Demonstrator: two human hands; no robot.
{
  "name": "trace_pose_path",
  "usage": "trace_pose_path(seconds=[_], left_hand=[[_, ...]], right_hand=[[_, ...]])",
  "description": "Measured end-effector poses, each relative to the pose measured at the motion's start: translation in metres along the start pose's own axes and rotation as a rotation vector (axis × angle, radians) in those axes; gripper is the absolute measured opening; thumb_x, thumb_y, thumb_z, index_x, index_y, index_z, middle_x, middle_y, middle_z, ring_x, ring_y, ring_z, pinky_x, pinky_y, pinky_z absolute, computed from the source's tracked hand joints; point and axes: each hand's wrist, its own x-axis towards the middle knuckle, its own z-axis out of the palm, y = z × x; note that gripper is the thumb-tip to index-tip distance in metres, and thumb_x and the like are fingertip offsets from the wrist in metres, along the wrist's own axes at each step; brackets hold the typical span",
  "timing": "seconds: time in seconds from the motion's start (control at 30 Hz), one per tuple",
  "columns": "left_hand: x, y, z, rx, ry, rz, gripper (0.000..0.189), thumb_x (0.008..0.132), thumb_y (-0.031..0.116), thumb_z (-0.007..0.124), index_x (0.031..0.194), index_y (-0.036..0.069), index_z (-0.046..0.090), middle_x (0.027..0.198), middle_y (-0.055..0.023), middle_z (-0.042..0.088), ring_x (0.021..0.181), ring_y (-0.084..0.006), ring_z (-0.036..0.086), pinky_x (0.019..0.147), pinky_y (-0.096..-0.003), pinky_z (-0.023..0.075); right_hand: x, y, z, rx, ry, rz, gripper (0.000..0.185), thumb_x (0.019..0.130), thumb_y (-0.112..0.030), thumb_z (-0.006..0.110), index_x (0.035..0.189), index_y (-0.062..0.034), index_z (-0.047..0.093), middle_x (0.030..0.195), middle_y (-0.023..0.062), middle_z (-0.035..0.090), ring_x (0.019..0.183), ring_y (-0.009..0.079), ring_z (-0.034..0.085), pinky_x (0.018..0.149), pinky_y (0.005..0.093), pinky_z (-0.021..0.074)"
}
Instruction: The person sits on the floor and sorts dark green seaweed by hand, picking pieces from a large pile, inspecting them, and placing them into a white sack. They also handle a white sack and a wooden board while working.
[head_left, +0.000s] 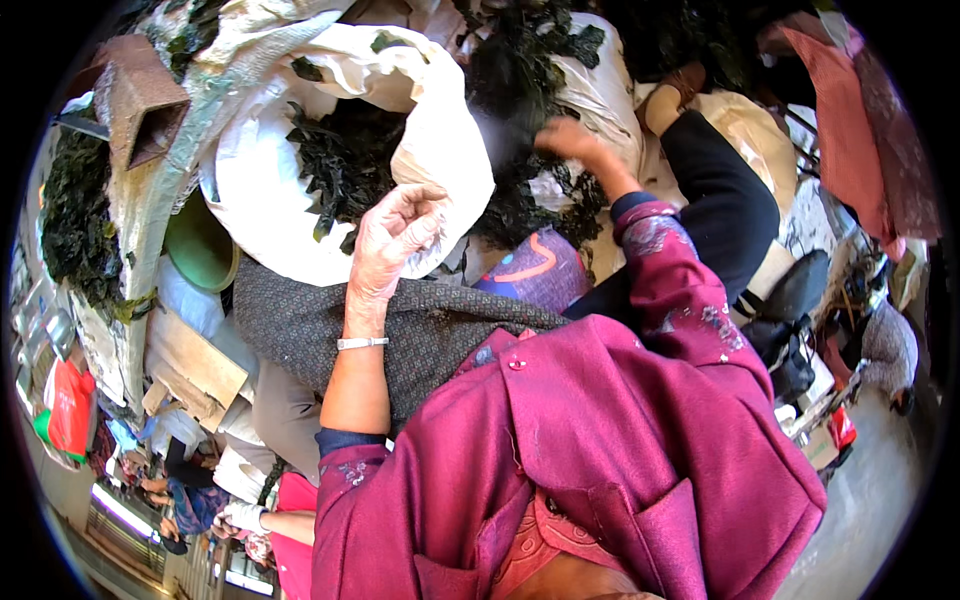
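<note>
My left hand (396, 229) is over the near rim of a white woven sack (450, 150), its fingers curled. Whether it pinches the sack's edge is not plain. Inside the rolled-down mouth lies dark green dried seaweed (349, 161). My right hand (574, 141) is blurred, reaching over a heap of the same dark seaweed (510, 67) to the right of the sack. What its fingers hold cannot be made out. A patterned dark cloth (300, 322) covers my lap, beside a purple printed cloth (536, 270).
A rusty square metal tube (146, 105) and a green bucket (201, 244) stand left of the sack. More seaweed (82, 217) is piled farther left. Another person's gloved hand (244, 517) shows at lower left. A reddish cloth (844, 120) hangs at right.
</note>
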Motion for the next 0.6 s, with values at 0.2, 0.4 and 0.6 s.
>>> trace_pose_path(seconds=[0.2,0.4,0.6], left_hand=[[0.002,0.002,0.008,0.022,0.083,-0.038,0.039,0.08,0.021,0.069,0.107,-0.003,0.055,0.076,0.0003,0.054,0.064,-0.0059,0.048,0.058,-0.018,0.0388],[0.005,0.003,0.004,0.004,0.092,-0.096,0.031,0.082,0.014,0.066,0.106,-0.003,0.056,0.082,-0.0018,0.058,0.07,-0.0076,0.052,0.064,-0.0206,0.0433],[0.006,0.005,0.005,0.049,0.096,-0.079,0.033,0.082,0.017,0.067,0.105,-0.003,0.056,0.08,-0.0022,0.058,0.065,-0.0072,0.05,0.059,-0.0197,0.0408]], right_hand=[[0.005,0.002,0.042,-0.23,0.323,-0.086,0.038,0.068,-0.009,0.065,0.101,0.0011,0.048,0.105,0.0266,0.05,0.092,0.0445,0.055,0.078,0.0481,0.0475],[0.058,-0.046,-0.014,-0.403,0.442,-0.091,0.087,0.061,-0.016,0.077,0.134,-0.0185,0.029,0.127,0.0223,0.037,0.101,0.042,0.051,0.079,0.046,0.0503],[0.054,-0.049,0.066,-0.572,0.231,-0.14,0.025,0.081,-0.013,0.054,0.104,-0.0225,0.058,0.115,0.0145,0.046,0.097,0.0352,0.051,0.073,0.0412,0.0512]])
